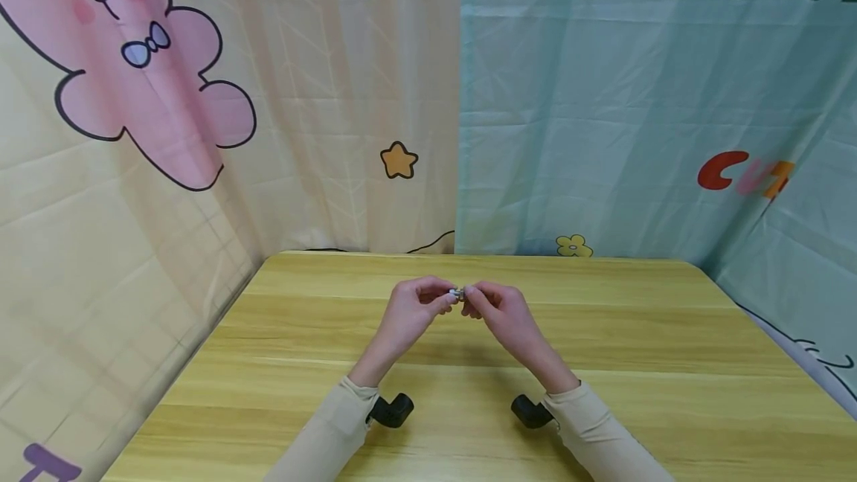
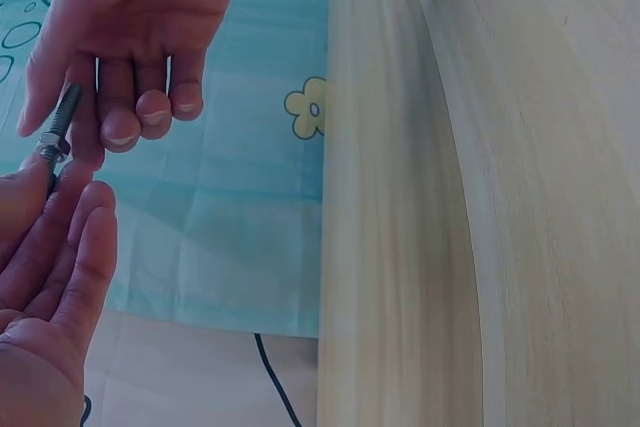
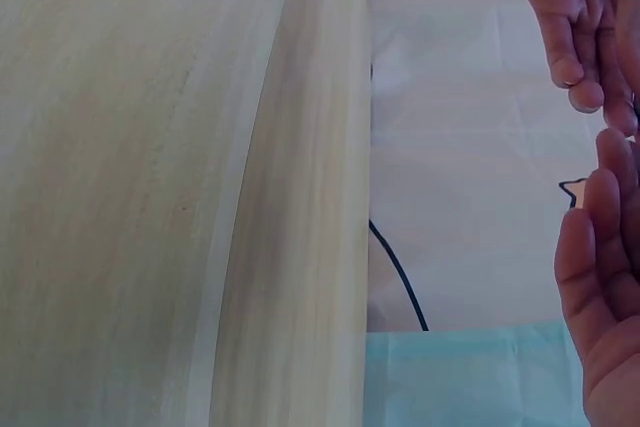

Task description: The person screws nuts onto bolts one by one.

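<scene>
A small metal bolt (image 2: 66, 112) with a threaded shank spans the short gap between the two hands, raised above the table. A nut (image 2: 54, 145) sits partway along it. My left hand (image 1: 416, 309) pinches one end between thumb and forefinger. At the other end, the thumb and forefinger of my right hand (image 1: 501, 312) hold the bolt, the remaining fingers loosely bent. Only the fingers of the right hand (image 3: 605, 277) show in the right wrist view, where the bolt is out of sight.
Below the hands lies a light wood-grain table (image 1: 268, 400). Printed curtains, beige (image 1: 321, 132) on the left and teal (image 1: 569, 110) on the right, hang along its far edge. A black wrist mount (image 1: 393, 410) juts from the left sleeve, another (image 1: 530, 411) from the right.
</scene>
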A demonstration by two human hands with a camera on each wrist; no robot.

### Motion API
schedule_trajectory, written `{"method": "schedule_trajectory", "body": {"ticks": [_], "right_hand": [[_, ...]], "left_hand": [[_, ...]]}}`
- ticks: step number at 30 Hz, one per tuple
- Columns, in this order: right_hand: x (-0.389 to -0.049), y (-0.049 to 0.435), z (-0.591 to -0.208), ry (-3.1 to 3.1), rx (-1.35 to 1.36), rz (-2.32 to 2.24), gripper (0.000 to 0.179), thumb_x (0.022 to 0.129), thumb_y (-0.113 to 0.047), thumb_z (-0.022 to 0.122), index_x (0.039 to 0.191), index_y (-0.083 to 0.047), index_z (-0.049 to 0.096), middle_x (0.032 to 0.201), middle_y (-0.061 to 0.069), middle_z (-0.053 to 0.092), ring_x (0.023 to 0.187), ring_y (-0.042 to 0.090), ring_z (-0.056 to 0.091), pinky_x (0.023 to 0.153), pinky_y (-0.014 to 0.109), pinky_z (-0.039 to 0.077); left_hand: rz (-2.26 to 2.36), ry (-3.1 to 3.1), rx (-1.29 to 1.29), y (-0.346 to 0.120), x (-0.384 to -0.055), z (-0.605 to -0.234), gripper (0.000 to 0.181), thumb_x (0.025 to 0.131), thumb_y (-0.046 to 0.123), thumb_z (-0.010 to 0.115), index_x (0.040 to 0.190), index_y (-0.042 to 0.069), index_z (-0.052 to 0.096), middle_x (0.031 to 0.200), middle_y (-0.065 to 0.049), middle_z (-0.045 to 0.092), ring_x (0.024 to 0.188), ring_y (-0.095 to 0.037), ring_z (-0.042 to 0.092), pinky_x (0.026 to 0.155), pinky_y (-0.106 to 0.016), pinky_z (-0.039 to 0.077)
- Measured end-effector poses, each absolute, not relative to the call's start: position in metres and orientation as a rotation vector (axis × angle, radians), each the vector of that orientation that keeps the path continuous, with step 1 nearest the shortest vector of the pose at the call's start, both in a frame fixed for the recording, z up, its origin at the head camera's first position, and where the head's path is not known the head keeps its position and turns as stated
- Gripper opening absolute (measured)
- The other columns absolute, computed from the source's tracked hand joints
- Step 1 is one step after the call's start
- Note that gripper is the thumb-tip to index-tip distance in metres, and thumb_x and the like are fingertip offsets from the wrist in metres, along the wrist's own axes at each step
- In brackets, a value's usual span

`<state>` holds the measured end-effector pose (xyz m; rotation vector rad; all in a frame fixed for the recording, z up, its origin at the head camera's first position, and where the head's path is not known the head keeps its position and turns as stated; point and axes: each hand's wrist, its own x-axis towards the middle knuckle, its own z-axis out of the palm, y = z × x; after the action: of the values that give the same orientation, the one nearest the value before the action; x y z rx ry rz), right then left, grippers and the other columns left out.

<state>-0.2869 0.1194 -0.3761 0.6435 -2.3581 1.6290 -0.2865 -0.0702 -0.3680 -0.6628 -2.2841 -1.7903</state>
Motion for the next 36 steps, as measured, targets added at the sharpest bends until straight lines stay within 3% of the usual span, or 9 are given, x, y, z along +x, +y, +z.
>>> {"method": "schedule_trajectory", "body": {"ticks": [5,9,15,20,24,28,31,36], "right_hand": [[-0.287,0.119,-0.377,-2.301,0.666,1.622,0.024,0.101,-0.03,0.059,0.109,-0.011,0.07,0.101,0.004,0.068,0.092,0.022,0.061,0.078,0.04,0.052],[-0.288,0.12,-0.378,-2.216,0.787,1.573,0.019,0.097,-0.02,0.066,0.114,-0.011,0.067,0.11,0.002,0.066,0.102,0.019,0.061,0.086,0.037,0.051],[-0.29,0.12,-0.38,-2.188,0.882,1.556,0.019,0.092,-0.008,0.07,0.11,-0.012,0.065,0.104,0.0,0.065,0.096,0.021,0.062,0.082,0.034,0.053],[-0.29,0.119,-0.38,-2.218,0.849,1.588,0.016,0.093,-0.01,0.07,0.108,-0.011,0.066,0.104,0.001,0.066,0.096,0.023,0.065,0.086,0.036,0.054],[-0.29,0.118,-0.378,-2.253,0.812,1.59,0.016,0.094,-0.01,0.068,0.109,-0.007,0.068,0.104,0.005,0.067,0.097,0.022,0.066,0.087,0.037,0.054],[-0.281,0.116,-0.368,-2.306,0.772,1.591,0.014,0.097,-0.008,0.063,0.107,0.0,0.067,0.099,0.013,0.068,0.091,0.03,0.067,0.08,0.033,0.055],[-0.268,0.113,-0.355,-2.354,0.718,1.588,0.015,0.099,-0.01,0.06,0.103,0.002,0.068,0.089,0.015,0.068,0.084,0.033,0.065,0.075,0.032,0.055],[-0.28,0.116,-0.369,-2.387,0.624,1.599,0.025,0.103,-0.024,0.055,0.098,-0.005,0.07,0.084,0.008,0.067,0.081,0.028,0.063,0.073,0.037,0.054]], "left_hand": [[-1.844,-2.234,-0.666,-0.07,-0.286,-0.368,0.012,0.092,0.005,0.07,0.102,0.001,0.073,0.093,-0.011,0.072,0.083,-0.029,0.069,0.076,-0.038,0.058],[-1.846,-2.23,-0.661,-0.07,-0.287,-0.368,0.012,0.092,0.006,0.07,0.102,0.0,0.073,0.092,-0.011,0.072,0.081,-0.027,0.069,0.076,-0.036,0.058],[-1.812,-2.261,-0.642,-0.071,-0.288,-0.368,0.011,0.093,0.007,0.069,0.102,0.003,0.073,0.091,-0.007,0.071,0.079,-0.023,0.068,0.075,-0.032,0.057],[-1.825,-2.253,-0.656,-0.071,-0.288,-0.369,0.011,0.093,0.006,0.069,0.102,0.002,0.073,0.092,-0.008,0.072,0.082,-0.025,0.069,0.074,-0.032,0.057],[-1.805,-2.258,-0.667,-0.071,-0.288,-0.37,0.011,0.093,0.007,0.069,0.101,0.003,0.073,0.091,-0.007,0.072,0.079,-0.022,0.069,0.074,-0.032,0.057],[-1.796,-2.265,-0.672,-0.071,-0.289,-0.37,0.01,0.092,0.007,0.069,0.101,0.004,0.073,0.091,-0.005,0.072,0.079,-0.018,0.069,0.073,-0.033,0.057],[-1.798,-2.273,-0.67,-0.071,-0.289,-0.371,0.01,0.092,0.007,0.07,0.101,0.006,0.074,0.092,-0.003,0.072,0.081,-0.017,0.069,0.074,-0.034,0.058],[-1.8,-2.271,-0.672,-0.069,-0.288,-0.371,0.01,0.091,0.008,0.071,0.101,0.006,0.074,0.093,-0.004,0.073,0.082,-0.019,0.07,0.074,-0.032,0.057]]}}
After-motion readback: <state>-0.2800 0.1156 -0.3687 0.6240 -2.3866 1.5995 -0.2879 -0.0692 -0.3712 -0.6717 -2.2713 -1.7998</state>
